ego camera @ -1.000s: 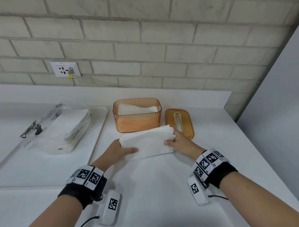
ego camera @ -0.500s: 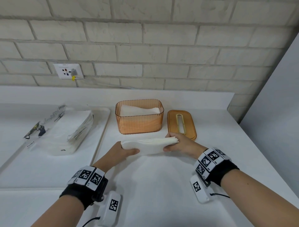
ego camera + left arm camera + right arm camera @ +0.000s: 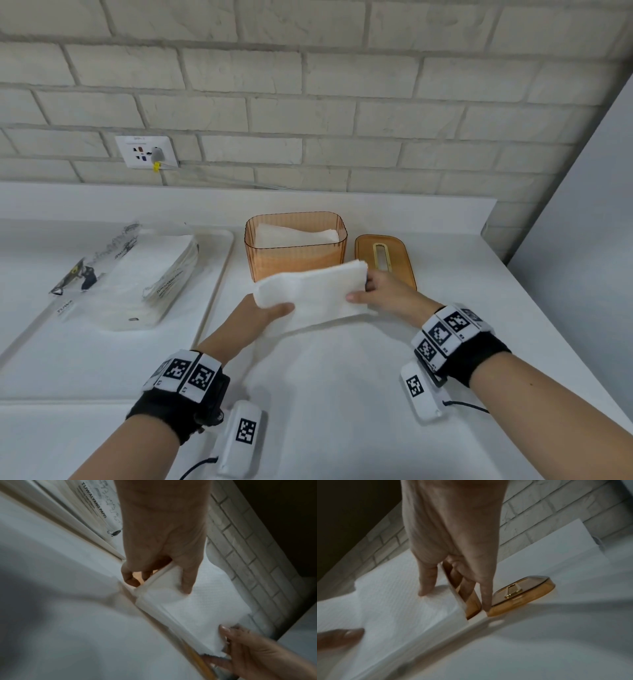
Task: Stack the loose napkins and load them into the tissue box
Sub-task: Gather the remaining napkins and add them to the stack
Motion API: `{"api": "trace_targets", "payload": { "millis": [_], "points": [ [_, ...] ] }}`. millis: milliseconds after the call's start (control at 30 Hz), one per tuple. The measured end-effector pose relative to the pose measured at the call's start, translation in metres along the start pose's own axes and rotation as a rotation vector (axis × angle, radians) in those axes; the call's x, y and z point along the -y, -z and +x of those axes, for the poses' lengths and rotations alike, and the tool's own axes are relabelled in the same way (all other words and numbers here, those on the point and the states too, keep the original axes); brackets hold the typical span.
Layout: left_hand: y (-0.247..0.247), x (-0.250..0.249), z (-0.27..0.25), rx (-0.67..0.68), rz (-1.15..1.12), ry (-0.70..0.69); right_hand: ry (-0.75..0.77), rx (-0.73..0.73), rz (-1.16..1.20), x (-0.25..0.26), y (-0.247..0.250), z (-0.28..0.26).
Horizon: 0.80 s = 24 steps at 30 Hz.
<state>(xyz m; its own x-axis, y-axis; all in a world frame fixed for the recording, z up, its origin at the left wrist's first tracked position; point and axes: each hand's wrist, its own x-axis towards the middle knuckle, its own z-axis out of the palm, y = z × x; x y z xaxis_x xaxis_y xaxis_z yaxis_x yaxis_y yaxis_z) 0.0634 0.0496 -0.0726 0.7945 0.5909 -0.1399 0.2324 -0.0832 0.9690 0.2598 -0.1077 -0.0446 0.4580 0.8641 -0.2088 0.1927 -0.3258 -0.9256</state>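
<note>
Two hands hold one napkin stack (image 3: 313,294) above the table (image 3: 342,394) | left hand (image 3: 255,320) pinches its left end | right hand (image 3: 387,294) pinches its right end | tissue box (image 3: 294,253) just behind, open, napkins inside | lid (image 3: 387,255) beside box

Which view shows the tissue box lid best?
The head view: the amber lid lies flat on the counter right of the tissue box, its whole top and slot visible. The right wrist view shows the lid edge-on, partly behind the right hand's fingers. The left wrist view does not show it clearly.
</note>
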Motion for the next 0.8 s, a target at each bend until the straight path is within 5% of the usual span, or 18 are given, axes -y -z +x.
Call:
{"api": "trace_targets", "payload": {
  "millis": [200, 333, 600, 800],
  "points": [
    [-0.018, -0.008, 0.0, -0.001, -0.577, -0.005, -0.093, 0.147, 0.507, 0.004, -0.011, -0.003],
    [-0.033, -0.012, -0.008, 0.088, -0.547, -0.024, -0.01, 0.079, 0.76, 0.017, -0.026, 0.002],
    [-0.001, -0.027, -0.003, 0.244, -0.22, -0.024, 0.107, 0.04, 0.521, 0.035, -0.019, 0.004],
    [-0.028, -0.032, 0.002, 0.115, -0.251, -0.08, 0.13, 0.049, 0.347, 0.039, -0.031, 0.002]
  ]
}}
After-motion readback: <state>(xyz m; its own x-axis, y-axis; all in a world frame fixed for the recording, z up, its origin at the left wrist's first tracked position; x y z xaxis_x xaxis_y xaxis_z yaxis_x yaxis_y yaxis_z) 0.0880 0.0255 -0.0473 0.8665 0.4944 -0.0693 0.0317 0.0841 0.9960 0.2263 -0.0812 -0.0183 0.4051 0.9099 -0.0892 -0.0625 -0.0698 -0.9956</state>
